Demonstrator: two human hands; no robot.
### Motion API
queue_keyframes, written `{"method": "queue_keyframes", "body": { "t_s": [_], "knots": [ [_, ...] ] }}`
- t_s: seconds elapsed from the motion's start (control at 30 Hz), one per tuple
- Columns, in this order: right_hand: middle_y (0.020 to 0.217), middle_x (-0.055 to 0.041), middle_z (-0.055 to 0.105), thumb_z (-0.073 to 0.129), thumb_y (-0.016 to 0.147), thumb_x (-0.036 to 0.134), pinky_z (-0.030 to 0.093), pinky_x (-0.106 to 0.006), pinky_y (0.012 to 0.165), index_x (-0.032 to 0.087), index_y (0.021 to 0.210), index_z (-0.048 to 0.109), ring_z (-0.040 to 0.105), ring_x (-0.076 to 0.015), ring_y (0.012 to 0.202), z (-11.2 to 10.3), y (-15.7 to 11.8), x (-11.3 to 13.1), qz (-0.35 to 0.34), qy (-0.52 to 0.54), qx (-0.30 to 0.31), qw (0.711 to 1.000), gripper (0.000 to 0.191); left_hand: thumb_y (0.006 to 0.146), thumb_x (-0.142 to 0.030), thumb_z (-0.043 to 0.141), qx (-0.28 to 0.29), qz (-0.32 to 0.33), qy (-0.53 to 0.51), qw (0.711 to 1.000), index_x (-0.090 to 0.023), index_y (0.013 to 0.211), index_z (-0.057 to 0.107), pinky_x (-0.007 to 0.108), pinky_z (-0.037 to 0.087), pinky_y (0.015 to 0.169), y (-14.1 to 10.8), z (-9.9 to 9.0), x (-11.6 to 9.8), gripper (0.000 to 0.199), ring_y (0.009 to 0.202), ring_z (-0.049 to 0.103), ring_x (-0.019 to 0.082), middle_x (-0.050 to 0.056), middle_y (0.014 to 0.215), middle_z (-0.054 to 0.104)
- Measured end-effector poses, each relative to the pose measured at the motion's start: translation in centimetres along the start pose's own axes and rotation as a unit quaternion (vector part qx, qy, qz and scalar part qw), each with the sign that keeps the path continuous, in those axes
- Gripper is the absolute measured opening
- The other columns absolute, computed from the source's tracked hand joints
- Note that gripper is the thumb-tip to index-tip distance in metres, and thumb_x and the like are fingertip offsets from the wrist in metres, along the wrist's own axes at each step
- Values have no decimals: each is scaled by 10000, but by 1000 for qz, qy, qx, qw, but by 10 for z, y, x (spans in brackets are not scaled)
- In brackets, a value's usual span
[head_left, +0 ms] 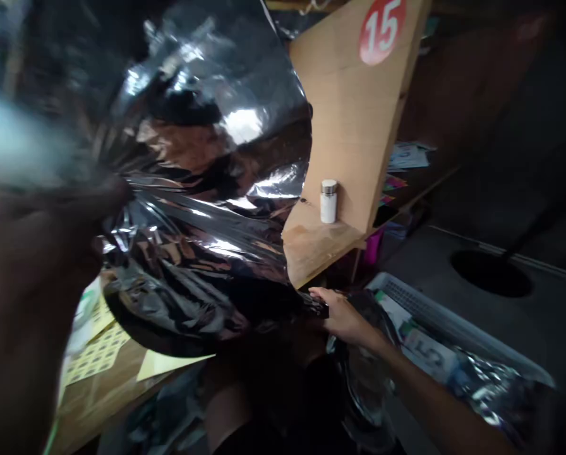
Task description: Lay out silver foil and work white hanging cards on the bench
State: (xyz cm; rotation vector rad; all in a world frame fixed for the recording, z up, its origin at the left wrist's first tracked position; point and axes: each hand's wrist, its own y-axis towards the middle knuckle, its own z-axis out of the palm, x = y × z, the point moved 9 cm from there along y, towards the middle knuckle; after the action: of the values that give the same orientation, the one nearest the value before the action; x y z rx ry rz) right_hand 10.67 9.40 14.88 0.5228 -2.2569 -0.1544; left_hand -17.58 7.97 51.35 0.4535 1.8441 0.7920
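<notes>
1. The left hand [31,278] fills the lower left of the head view, dark and blurred. Its fingers [105,199] look clenched around a gathered fold of the crinkled silver foil sheet [202,189], though the blur hides the exact grip.
2. The right hand [344,319] reaches in from the lower right, with its fingers [323,297] curled over the dark, bunched edge of the same sheet. This hand is grasping firmly, not released.
3. The sheet is held up between the two hands, bellying outward in front of the wooden board [349,114]. From this view, I cannot tell whether it touches the board.
4. As far as the view shows, the sheet is open and creased, neither folded flat nor wrapped around anything visible. A glossy crumpled mass [363,379] hangs below the right hand, too dark to identify.
5. A grey plastic crate [453,322] sits to the right, holding a printed card marked 15 [429,357] and crumpled foil [491,392].
6. A red round sticker numbered 15 [381,30] marks the board, and a small white bottle with a metal cap [328,202] stands on its wooden ledge [311,246].
7. At the left, yellow label sheets [96,347] lie on a wooden table [103,395].
</notes>
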Motion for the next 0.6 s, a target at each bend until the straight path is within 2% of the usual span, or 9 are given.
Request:
{"method": "queue_keyframes", "body": {
  "t_s": [0.07, 0.1, 0.17, 0.27, 0.33, 0.4, 0.47, 0.53, 0.6],
  "knots": [
    [1111, -35, 683, 658, 883, 453, 408, -310, 846, 217, 1198, 672, 617, -218, 1033, 16, 17, 6, 16, -60, -6, 998, 394, 673, -270, 829, -64, -34, -14, 997, -3, 1019, 700, 383, 595, 787, 0, -28, 8, 455, 843, 694, 192, 84, 1028, 699],
    [1001, -41, 692, 581, 926, 439, 379, -303, 755, 202, 1050, 698, 630, -215, 941, 20, 26, 9, 19, -85, 17, 996, 291, 612, -244, 872, -104, -56, -13, 993, -3, 1016, 707, 313, 582, 662, -1, -43, 14, 498, 739, 677, 167, 84, 967, 701],
    [843, -59, 678, 491, 947, 385, 317, -296, 644, 170, 820, 669, 634, -193, 795, 14, 45, 19, -4, -90, 70, 994, 307, 584, -270, 912, -147, -71, -9, 987, -19, 1012, 720, 255, 528, 544, 1, -69, 24, 533, 653, 646, 149, 84, 907, 694],
    [795, -68, 667, 454, 930, 395, 344, -292, 656, 154, 753, 634, 603, -169, 730, -34, 75, 61, -121, -49, 77, 988, 349, 654, -249, 906, -115, 25, -47, 992, -7, 983, 691, 261, 533, 610, 23, -102, 15, 462, 709, 647, 144, 90, 901, 675],
    [643, -72, 592, 456, 889, 469, 291, -318, 570, 164, 642, 569, 516, -166, 575, -86, 99, 89, -113, -102, 9, 988, 409, 684, -204, 898, -90, 118, -84, 985, -5, 927, 635, 244, 512, 634, 40, -134, -2, 410, 704, 611, 108, 59, 833, 636],
    [636, -66, 588, 471, 848, 447, 327, -328, 571, 185, 643, 580, 553, -189, 600, -132, 124, 127, -92, -166, -64, 980, 350, 680, -211, 912, -83, 150, -121, 978, -42, 929, 588, 228, 491, 617, 55, -173, -10, 442, 682, 569, 81, 13, 787, 596],
    [669, -77, 594, 468, 890, 487, 321, -353, 585, 209, 740, 623, 556, -237, 630, -165, 145, 172, -73, -280, -141, 947, 352, 645, -299, 942, -70, 131, -148, 978, -75, 1016, 579, 231, 502, 620, 65, -209, -6, 565, 698, 561, 78, -3, 834, 604],
    [747, -104, 602, 426, 944, 510, 336, -368, 588, 228, 891, 648, 577, -305, 685, -178, 162, 212, -56, -364, -206, 907, 363, 671, -377, 917, -30, 100, -127, 986, -95, 1057, 560, 245, 529, 677, 62, -233, 5, 596, 735, 579, 83, 0, 883, 618],
    [803, -127, 602, 401, 976, 423, 391, -402, 594, 221, 996, 634, 606, -355, 725, -170, 177, 236, -53, -388, -235, 890, 309, 825, -343, 762, -27, 51, -26, 998, -104, 997, 515, 276, 536, 743, 46, -255, 30, 385, 726, 586, 76, -5, 845, 610]
  ]
}}
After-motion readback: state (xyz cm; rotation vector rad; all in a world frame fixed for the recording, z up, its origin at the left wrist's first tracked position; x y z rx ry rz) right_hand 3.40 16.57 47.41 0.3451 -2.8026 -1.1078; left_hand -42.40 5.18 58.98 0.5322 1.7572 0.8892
